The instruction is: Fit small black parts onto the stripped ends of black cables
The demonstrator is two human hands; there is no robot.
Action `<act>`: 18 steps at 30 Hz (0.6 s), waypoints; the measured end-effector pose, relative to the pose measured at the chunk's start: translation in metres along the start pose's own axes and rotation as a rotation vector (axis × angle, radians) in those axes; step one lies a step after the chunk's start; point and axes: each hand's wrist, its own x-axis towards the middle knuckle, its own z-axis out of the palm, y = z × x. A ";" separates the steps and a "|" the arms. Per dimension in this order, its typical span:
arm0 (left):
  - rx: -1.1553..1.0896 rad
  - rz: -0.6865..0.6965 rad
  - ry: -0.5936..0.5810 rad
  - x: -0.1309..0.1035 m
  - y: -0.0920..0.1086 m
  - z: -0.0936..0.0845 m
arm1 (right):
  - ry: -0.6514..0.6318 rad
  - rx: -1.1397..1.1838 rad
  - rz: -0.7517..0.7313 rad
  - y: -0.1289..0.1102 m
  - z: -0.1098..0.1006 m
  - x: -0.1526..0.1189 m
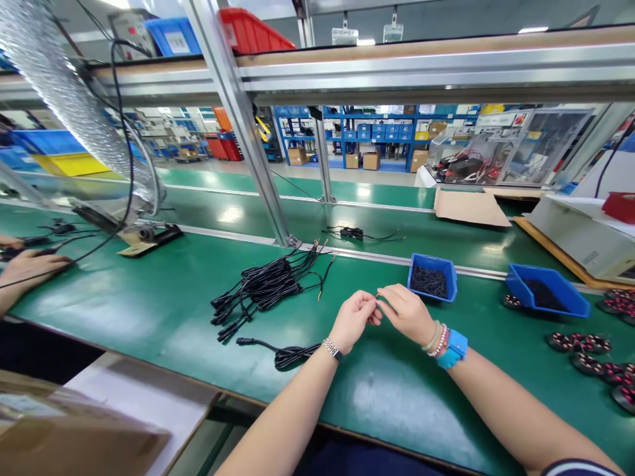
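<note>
My left hand [356,320], with a metal-band watch at its wrist, is closed in a pinch above the green bench. My right hand [407,315] meets it fingertip to fingertip, also pinching. A small orange wire end [379,296] shows between the fingers; the rest of what they grip is hidden. Partly covered by my left forearm, a coiled black cable [290,357] with a connector lies on the bench. Farther left rests a pile of bundled black cables [268,283] with bare wire ends. Just beyond my right hand stands a blue bin [452,281] of small black pieces.
Another blue bin [573,303] and several round black parts with reddish insides [590,362] are at right. One cable bundle [352,233] lies past the metal rail. An aluminium post [248,132] rises ahead. A co-worker's hand [32,270] is at far left, near a foil duct [74,86].
</note>
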 end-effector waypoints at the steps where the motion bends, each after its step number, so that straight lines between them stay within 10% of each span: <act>1: -0.009 0.004 -0.012 0.000 -0.001 -0.001 | 0.006 -0.003 0.012 0.000 0.001 0.000; 12: 0.060 0.033 0.048 -0.004 -0.004 -0.004 | -0.012 0.719 0.717 -0.007 0.010 0.012; 18: 0.074 0.061 0.141 -0.002 -0.007 -0.004 | 0.070 0.568 0.628 -0.016 0.015 0.007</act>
